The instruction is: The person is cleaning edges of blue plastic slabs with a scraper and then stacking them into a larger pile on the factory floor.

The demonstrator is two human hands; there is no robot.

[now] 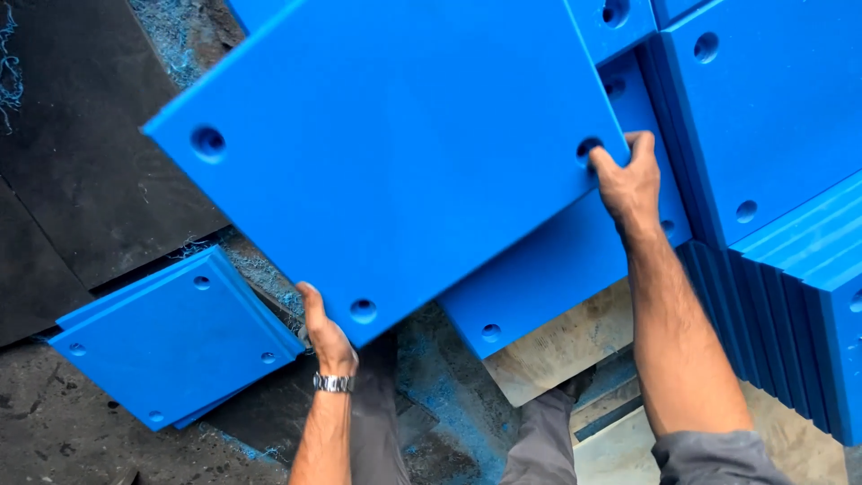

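While we look down from the head camera, our left hand (pixel 325 334) sits at about six o'clock, wrist cocked upward and a metal wristwatch (pixel 333 383) on it, fingers clamped on the lower edge of a large flat square blue plastic panel (pixel 386 153) with a round hole near each corner. Our right hand (pixel 628 180) reaches out at three o'clock on a long bare forearm, fingers curled and closed over the panel's right corner, just beside a corner hole. That panel fills the middle of the view, tilted, raised above the dark floor (pixel 81 180) between our two hands.

Most of the left-hand fingers are hidden behind the panel's edge, so we see only the thumb side and the back of the hand. The panel's upper corner is cut off at twelve o'clock. A second blue plastic panel (pixel 557 269) lies under the held one, largely covered by it. Our grey trouser legs (pixel 539 440) show at six o'clock, partly cut off.

At eight o'clock a small stack of square blue plastic panels (pixel 180 337) rests flat on the floor, well apart from our hands. At three o'clock a row of blue plastic panels standing on edge (pixel 772 305) leans against more blue slabs, running out of view. Blue shavings (pixel 431 377) speckle the floor near six o'clock.
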